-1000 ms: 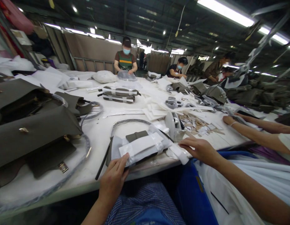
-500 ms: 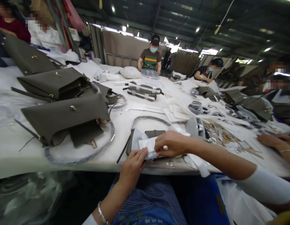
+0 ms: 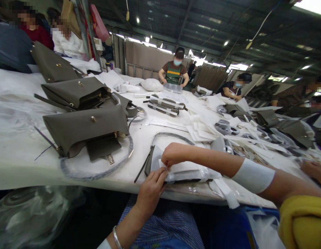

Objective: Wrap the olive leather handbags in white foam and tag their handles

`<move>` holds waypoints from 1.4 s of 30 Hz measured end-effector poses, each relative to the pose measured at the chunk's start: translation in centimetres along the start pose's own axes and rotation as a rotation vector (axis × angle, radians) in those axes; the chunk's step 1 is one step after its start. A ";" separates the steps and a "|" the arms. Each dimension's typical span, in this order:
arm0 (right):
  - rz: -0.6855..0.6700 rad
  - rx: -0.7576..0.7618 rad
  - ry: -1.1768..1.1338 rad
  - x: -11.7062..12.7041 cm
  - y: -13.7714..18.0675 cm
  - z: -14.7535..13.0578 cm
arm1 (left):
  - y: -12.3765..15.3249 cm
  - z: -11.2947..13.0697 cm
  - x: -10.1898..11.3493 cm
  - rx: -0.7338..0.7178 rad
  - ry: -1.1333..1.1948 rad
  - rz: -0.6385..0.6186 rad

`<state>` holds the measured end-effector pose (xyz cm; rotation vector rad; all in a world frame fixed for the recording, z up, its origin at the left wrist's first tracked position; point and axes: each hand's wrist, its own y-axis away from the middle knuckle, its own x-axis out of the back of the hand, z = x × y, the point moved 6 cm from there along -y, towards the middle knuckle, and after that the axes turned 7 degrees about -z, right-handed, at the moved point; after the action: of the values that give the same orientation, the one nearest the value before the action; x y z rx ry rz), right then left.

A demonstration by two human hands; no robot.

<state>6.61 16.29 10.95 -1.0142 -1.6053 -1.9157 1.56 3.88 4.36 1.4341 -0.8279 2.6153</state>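
Observation:
A grey-brown handbag lies before me near the table's front edge, mostly covered by a white wrapping sheet. Its plastic-wrapped strap arches out behind it. My left hand has its fingers together, gripping the sheet along the bag's near side. My right hand is closed in a pinch on the sheet, right by the left fingertips. Whether a small piece of tape is also between the right fingers cannot be made out. Clear plastic shows at the sheet's near edge.
Several unwrapped handbags stand at the left. Bundled, banded straps lie mid-table, with white sheets and paper scraps to the right. Co-workers sit or stand around the table. A blue bin is below the edge.
My right hand has moved left along the sheet to my left fingertips, uncovering more of the sheet. My left hand keeps its place on the bag. The view has shifted slightly.

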 end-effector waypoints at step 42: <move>0.315 -0.235 -0.690 -6.1 0.2 5.0 | 0.3 0.5 -0.2 -0.042 -0.081 0.079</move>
<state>11.94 20.37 6.73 -2.0590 -1.4236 -1.6468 1.93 3.44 4.28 1.5362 -0.9612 2.5941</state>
